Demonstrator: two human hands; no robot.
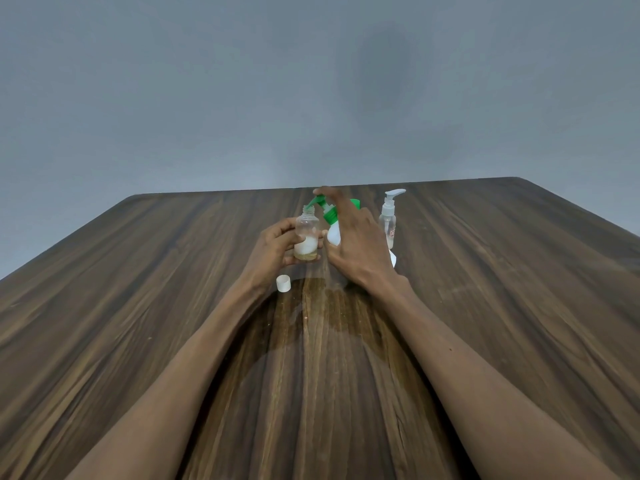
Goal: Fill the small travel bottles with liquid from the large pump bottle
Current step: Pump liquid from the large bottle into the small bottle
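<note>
The left hand point(277, 249) grips an uncapped clear travel bottle point(307, 237), partly filled with white liquid, its mouth under the green nozzle of the pump bottle point(333, 226). The right hand point(356, 244) presses the pump head with straight fingers. A white cap point(283, 283) lies on the table point(138, 306) just near of that bottle; a second travel bottle point(388, 220) stands right of the pump bottle.
</note>
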